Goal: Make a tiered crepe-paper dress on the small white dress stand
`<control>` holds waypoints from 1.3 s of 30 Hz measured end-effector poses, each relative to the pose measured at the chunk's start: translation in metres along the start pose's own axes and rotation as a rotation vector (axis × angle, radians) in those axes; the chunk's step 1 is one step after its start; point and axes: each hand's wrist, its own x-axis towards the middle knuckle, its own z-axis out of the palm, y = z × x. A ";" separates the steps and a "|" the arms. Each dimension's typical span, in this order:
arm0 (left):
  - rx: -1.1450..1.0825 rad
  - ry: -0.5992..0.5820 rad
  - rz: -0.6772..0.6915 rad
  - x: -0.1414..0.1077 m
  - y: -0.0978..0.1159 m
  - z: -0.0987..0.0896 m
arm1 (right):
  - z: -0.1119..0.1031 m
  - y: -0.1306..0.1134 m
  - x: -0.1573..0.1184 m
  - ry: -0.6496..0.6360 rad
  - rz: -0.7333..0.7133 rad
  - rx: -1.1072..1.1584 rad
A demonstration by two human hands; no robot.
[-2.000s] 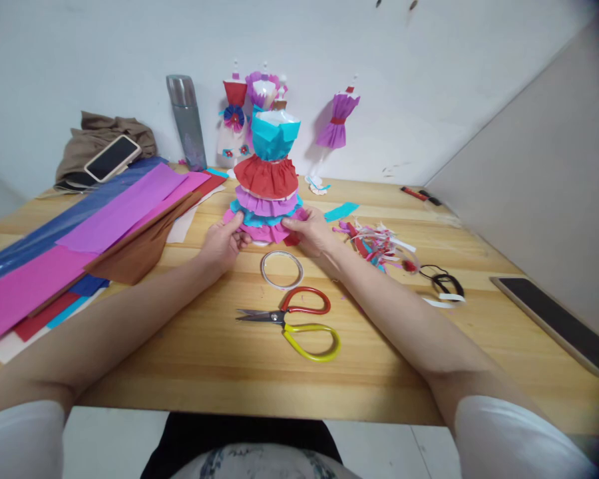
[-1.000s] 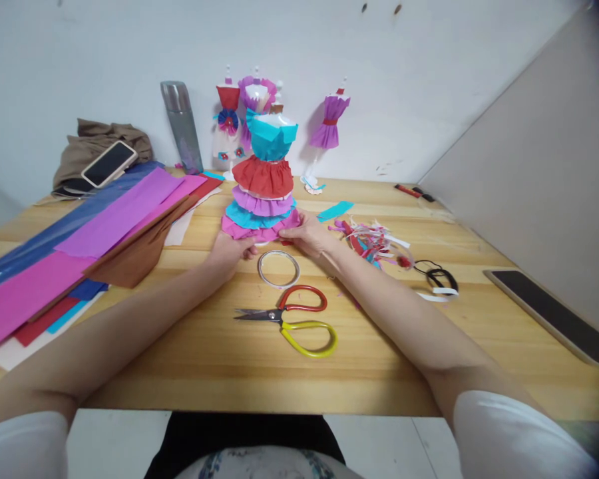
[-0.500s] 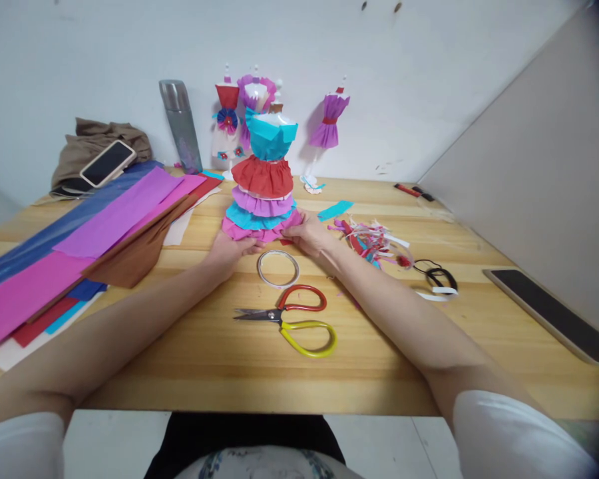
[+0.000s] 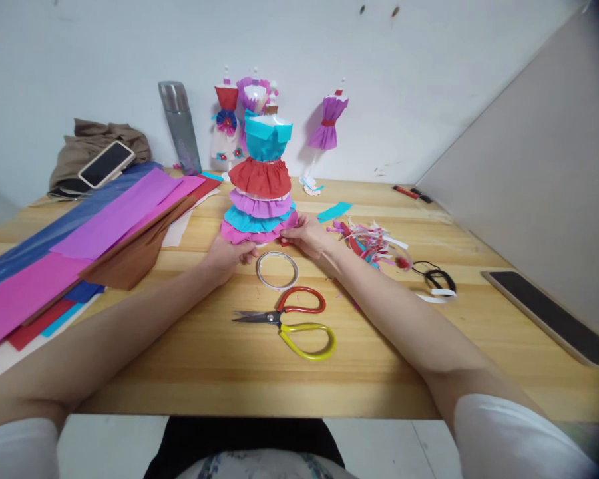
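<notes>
A small dress-form mannequin (image 4: 268, 120) stands upright on the table, wearing a tiered crepe paper dress (image 4: 260, 178). Its bodice is turquoise; below it come red, purple, turquoise and pink ruffles. My left hand (image 4: 232, 256) is closed at the lower left edge of the pink bottom ruffle, thumb and fingers pinching the hem. At the lower right, my right hand (image 4: 303, 234) pinches the same ruffle between thumb and fingers. The mannequin's base is hidden behind the dress and my hands. Just in front lie a roll of thin tape (image 4: 258, 274) and scissors (image 4: 269, 318) with one red and one yellow handle.
Crepe paper sheets (image 4: 104, 216) are piled on the left. Behind stand a bottle (image 4: 180, 126) and other dressed mannequins (image 4: 329, 123). A phone (image 4: 107, 164) rests on brown cloth (image 4: 100, 136). Paper scraps (image 4: 369, 243), black cord (image 4: 439, 278) and a tablet-like device (image 4: 549, 316) lie right.
The mannequin's top has shifted slightly left, and the dress has turned a little between my hands. Both hands stay at the bottom ruffle.
</notes>
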 end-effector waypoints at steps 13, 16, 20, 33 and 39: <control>-0.093 -0.154 -0.017 -0.003 0.000 -0.008 | -0.004 -0.007 -0.003 0.008 0.033 0.142; -0.203 -0.149 -0.054 -0.002 -0.001 -0.012 | -0.006 -0.008 -0.002 0.032 0.034 0.171; -0.263 -0.123 -0.084 0.000 -0.001 -0.013 | -0.008 -0.008 -0.002 0.076 0.079 0.254; -0.385 -0.034 -0.145 -0.002 0.007 -0.013 | -0.013 0.000 0.002 0.076 0.067 0.211; -0.391 -0.028 -0.183 -0.002 0.011 -0.015 | -0.013 0.000 0.004 0.136 0.144 0.289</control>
